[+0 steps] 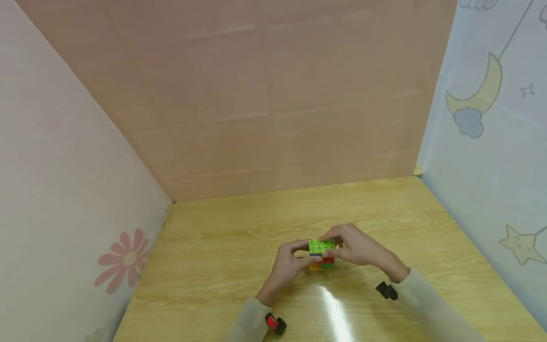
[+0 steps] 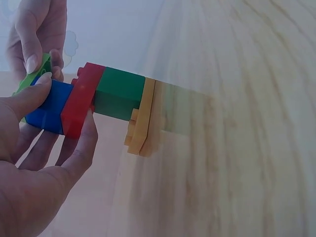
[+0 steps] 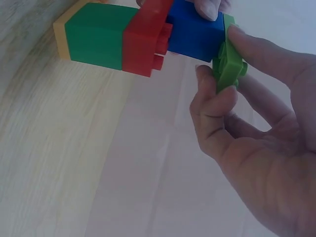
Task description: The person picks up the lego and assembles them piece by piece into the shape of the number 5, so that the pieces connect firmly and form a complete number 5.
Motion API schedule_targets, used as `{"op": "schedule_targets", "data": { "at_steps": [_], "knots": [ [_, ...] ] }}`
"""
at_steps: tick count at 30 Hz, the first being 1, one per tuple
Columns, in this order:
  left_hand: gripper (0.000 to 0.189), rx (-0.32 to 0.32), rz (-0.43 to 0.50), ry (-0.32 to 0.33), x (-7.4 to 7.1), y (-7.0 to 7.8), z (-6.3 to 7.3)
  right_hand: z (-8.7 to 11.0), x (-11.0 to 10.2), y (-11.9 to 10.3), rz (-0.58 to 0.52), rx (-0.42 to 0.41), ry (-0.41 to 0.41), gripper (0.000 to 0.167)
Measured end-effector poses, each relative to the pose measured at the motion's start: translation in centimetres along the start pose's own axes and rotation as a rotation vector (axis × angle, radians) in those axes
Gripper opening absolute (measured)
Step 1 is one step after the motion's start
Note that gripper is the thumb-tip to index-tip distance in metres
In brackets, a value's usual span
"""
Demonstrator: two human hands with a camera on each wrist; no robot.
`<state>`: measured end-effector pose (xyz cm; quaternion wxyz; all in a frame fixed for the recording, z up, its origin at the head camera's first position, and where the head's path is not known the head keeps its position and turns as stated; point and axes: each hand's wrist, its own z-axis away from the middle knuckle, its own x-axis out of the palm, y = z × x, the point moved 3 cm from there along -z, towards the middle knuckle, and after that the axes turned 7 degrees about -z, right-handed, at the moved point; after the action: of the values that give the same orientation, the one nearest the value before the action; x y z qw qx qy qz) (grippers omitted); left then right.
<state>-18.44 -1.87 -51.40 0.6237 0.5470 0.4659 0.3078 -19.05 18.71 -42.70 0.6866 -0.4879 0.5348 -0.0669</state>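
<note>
A small tower of toy building bricks stands on the table, with an orange plate (image 2: 146, 118) at its base. Above it come a green brick (image 2: 119, 92), a red brick (image 3: 144, 42) and a blue brick (image 3: 195, 30). On top lies a studded lime-green plate (image 1: 319, 246), overhanging the blue brick in the right wrist view. My left hand (image 1: 287, 264) holds the blue brick, thumb on one side, with a finger against the red brick. With thumb and fingers, my right hand (image 1: 358, 245) pinches the lime-green plate. Fingers hide parts of both pieces.
The wood-grain table (image 1: 222, 251) runs back to a beige paper-like panel (image 1: 273, 104). A wall with a flower drawing (image 1: 128, 259) is on the left. A wall with moon and star drawings (image 1: 478, 90) bounds the right side.
</note>
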Motion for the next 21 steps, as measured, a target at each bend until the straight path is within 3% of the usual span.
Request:
{"op": "schedule_targets", "data": {
  "at_steps": [12, 21],
  "knots": [
    [0.034, 0.032, -0.005, -0.015, 0.1, 0.1, -0.1, 0.4, 0.2, 0.9, -0.028, 0.014, 0.036, 0.034],
    [0.036, 0.047, 0.005, -0.023, 0.0, -0.1, -0.1, 0.1, 1.3, 0.3, -0.069, -0.093, 0.095, 0.033]
  ]
}}
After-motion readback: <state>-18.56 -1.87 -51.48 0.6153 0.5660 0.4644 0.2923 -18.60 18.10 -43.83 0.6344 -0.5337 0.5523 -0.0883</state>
